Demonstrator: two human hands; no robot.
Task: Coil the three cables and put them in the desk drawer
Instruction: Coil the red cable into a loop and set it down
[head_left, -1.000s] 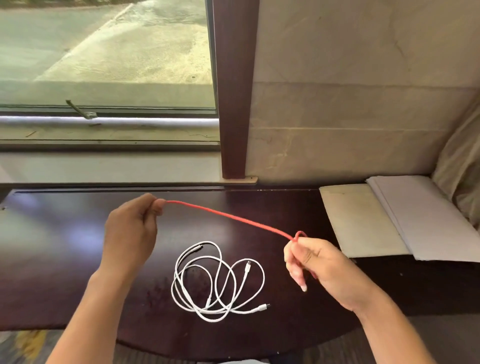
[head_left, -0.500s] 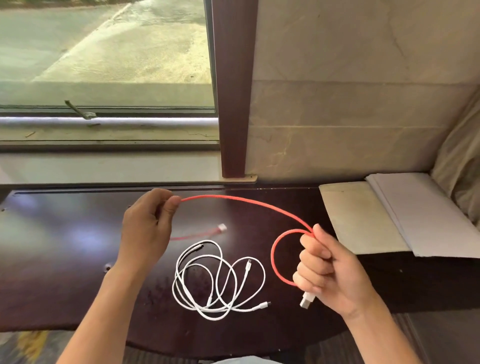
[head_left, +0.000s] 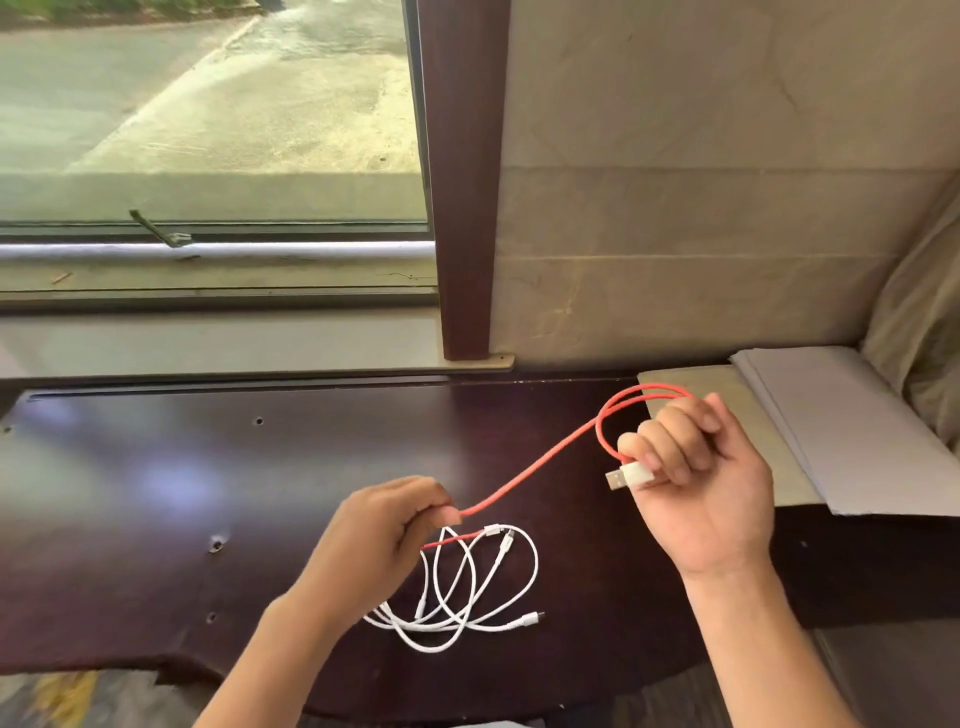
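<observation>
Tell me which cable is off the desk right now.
The red cable: the left hand pinches it and the right hand grips its loops. The white cables lie tangled on the desk.

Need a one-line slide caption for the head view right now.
Right hand holds red cable loops, left hand pinches its free run above white cables on the desk.

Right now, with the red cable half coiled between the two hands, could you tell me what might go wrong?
1. The red cable has its loose tail lying across the white cables on the desk; pulling it in may drag or tangle them.
2. The right hand holds the loops beside the USB plug; a slack grip could let the coil spring open.
3. The left hand only pinches the cable, so it may slip.
</observation>
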